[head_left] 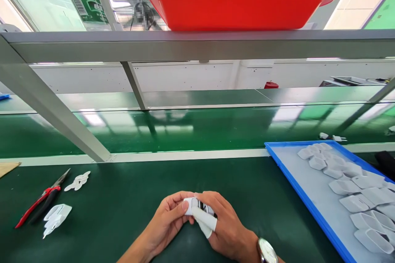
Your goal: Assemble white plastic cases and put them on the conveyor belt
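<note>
Near the front middle of the green bench, my left hand [171,218] and my right hand [226,224] meet around a small white plastic part [190,205] with dark markings or gaps on its right side. The left thumb and fingers pinch its left end. My right fingers curl over its far side and hide much of it. A white tube-like piece [205,218] lies along the right thumb; whether it is a finger cover or a loose piece I cannot tell. A watch [267,250] is on the right wrist.
On the left lie red-and-black pliers [46,199], a flat white piece [78,181] and some white plastic parts [57,218]. A blue-rimmed tray [304,197] holding several white plastic shells [345,187] stands right. A red tray [240,10] sits on the metal shelf [197,47] above.
</note>
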Tool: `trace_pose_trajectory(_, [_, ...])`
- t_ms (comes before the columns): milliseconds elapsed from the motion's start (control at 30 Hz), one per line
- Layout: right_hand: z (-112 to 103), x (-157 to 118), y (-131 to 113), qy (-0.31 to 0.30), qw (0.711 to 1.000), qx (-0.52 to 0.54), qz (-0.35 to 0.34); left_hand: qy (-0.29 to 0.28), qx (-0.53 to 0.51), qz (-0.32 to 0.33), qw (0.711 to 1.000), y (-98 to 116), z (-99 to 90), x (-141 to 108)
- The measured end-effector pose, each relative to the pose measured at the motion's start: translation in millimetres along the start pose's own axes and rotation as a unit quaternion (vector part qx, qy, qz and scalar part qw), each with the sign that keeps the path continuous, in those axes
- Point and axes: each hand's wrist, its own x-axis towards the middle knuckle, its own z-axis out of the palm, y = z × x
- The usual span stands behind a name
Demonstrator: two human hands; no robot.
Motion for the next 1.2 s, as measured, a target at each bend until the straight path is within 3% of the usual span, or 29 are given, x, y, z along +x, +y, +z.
trace_pose_trajectory(233, [-0.8,4.1,-0.6,-0.024,0.999,0.018,0.023,0.014,0.018,-0.005,1.0,1.1,-1.1,0.3])
trace_pose_trajectory(467, [1.9,6.1,-1.1,0.066,0.992,0.096,0.046,-0.016,-0.01,-0.002,1.0,0.7,-1.9,0.2])
trace_pose_trajectory(633, [1.0,4.5,-2.8,0.045,0.992,0.106,0.048,-0.034,-0.023,-0.006,0.999,-0.3,0.2,0.4])
trace_pose_trajectory(800, [-2.5,6.4,-0.3,-0.003,0.997,0.074,0.027,-0.014,-0.019,-0.006,1.0,-2.8,0.8,1.0])
trace_pose_trajectory(1033, [1.0,5.4,1.4,0.028,0.992,0.112,0.049,-0.029,-0.017,-0.005,0.999,-3.1,1.7,2.8])
trace_pose_trajectory(1200, [2.0,2.1,3.4,-0.001,0.996,0.081,0.033,-0.037,-0.008,-0.004,0.999,-2.1,-0.3,4.6])
